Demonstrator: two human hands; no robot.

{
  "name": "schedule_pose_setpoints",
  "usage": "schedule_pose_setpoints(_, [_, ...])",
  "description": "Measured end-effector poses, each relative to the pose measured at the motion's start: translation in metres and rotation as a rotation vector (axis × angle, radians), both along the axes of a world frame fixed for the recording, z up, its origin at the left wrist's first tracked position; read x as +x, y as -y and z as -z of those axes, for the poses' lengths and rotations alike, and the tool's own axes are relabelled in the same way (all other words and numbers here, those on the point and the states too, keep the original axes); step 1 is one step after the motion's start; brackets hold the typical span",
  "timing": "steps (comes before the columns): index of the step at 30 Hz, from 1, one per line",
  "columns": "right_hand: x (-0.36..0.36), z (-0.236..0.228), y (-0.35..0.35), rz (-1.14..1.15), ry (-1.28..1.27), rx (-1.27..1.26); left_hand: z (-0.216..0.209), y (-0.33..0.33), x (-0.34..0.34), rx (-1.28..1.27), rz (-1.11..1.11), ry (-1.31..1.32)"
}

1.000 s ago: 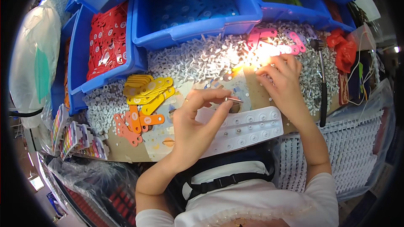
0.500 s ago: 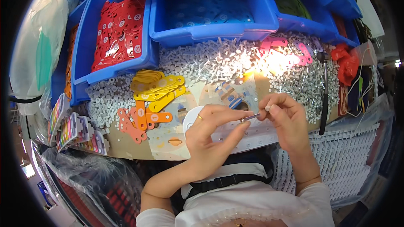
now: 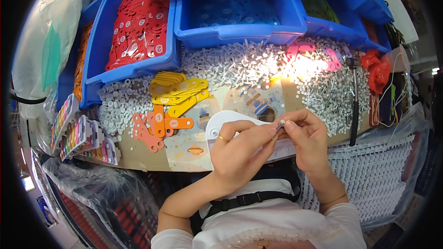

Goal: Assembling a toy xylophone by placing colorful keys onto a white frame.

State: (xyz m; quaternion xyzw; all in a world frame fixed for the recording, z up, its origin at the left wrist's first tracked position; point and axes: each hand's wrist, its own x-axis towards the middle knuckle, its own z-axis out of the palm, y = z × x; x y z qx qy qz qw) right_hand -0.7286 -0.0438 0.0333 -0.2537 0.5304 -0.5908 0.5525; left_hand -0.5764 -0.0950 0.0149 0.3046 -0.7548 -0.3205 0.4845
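Note:
My left hand (image 3: 242,150) is closed in a pinch on a thin metal pin (image 3: 279,127). At the pin's far end my right hand (image 3: 308,142) pinches a tiny white piece (image 3: 283,122), touching or nearly touching the pin; its exact shape is too small to tell. Fingertips of both hands almost meet. Beneath them lies a white plastic board (image 3: 226,119) with a rounded corner and small round fittings, partly hidden by my hands. Left of it are orange tabs (image 3: 159,120) with holes, and a fanned stack of yellow tabs (image 3: 180,92).
Blue bins with red tabs (image 3: 138,32) and blue tabs (image 3: 226,16) stand at the back. White plastic pegs (image 3: 230,64) and metal pins (image 3: 332,97) lie heaped. A black-handled hammer (image 3: 354,106) rests at right. Colourful assembled pieces (image 3: 78,133) stand at left; a bag of white parts (image 3: 369,180) is at right.
My hands have drawn closer together, the left turning inward so its fingers close further around the pin. Less of the pin shows between them. The whole view has shifted slightly.

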Motion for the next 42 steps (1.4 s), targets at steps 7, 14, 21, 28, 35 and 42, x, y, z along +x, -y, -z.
schedule_pose_setpoints(7, [0.0,0.012,-0.015,-0.117,-0.424,-0.229,0.001,0.002,0.008,-0.059,0.069,0.011])
schedule_pose_setpoints(14, [0.02,0.004,-0.015,0.139,0.049,-0.028,0.01,-0.005,0.012,-0.235,0.074,0.064])
schedule_pose_setpoints(21, [0.022,0.009,-0.02,0.015,-0.588,-0.301,0.001,0.0,0.018,-0.252,0.047,0.119])
schedule_pose_setpoints(28, [0.019,0.016,-0.018,-0.04,-0.487,-0.327,-0.004,0.005,0.027,-0.141,0.127,0.059])
schedule_pose_setpoints(35, [0.029,0.007,-0.009,0.051,-0.277,-0.154,-0.004,0.004,0.026,-0.089,0.084,0.006])
schedule_pose_setpoints(42, [0.027,0.009,-0.011,0.022,-0.405,-0.136,-0.001,0.0,0.026,-0.08,0.052,0.025])
